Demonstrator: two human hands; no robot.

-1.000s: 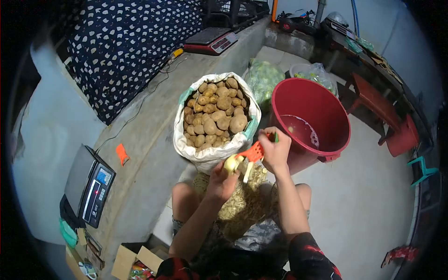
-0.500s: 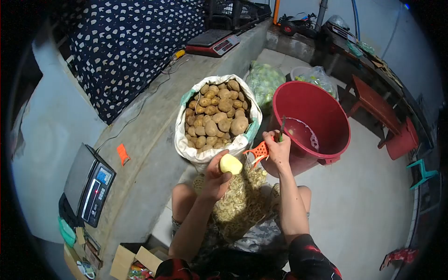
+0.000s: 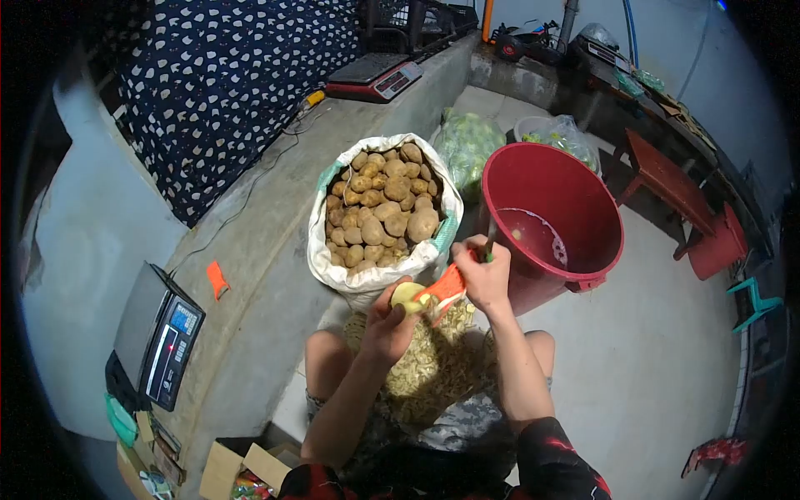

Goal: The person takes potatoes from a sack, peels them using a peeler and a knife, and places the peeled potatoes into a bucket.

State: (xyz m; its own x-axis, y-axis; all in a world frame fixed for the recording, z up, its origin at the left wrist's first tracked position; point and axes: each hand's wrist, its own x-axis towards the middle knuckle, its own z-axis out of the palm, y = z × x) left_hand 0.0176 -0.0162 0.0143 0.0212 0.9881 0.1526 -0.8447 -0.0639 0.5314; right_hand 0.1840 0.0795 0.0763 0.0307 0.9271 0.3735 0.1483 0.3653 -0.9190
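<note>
My left hand (image 3: pixel 390 327) is closed round a pale yellow peeled potato (image 3: pixel 407 295), held in front of the sack. In my right hand (image 3: pixel 486 277) is an orange peeler (image 3: pixel 447 286), its head against the right side of the potato. A dark, thin piece with some green also shows at the right fingers; I cannot tell what it is. Below both hands lies a heap of potato peelings (image 3: pixel 433 364) between my knees. Just beyond, a white sack (image 3: pixel 321 242) stands open, full of unpeeled potatoes (image 3: pixel 387 210).
A large red bucket (image 3: pixel 596 162) with some liquid in it stands right of the sack. Behind it are bags of green vegetables (image 3: pixel 471 146). On the left ledge sit a digital scale (image 3: pixel 171 342) and a red scale (image 3: pixel 375 79). A red stool (image 3: pixel 667 179) stands far right.
The peeler has moved left and down from beside the bucket onto the potato, with my right hand following. The potato has turned a little in my left hand.
</note>
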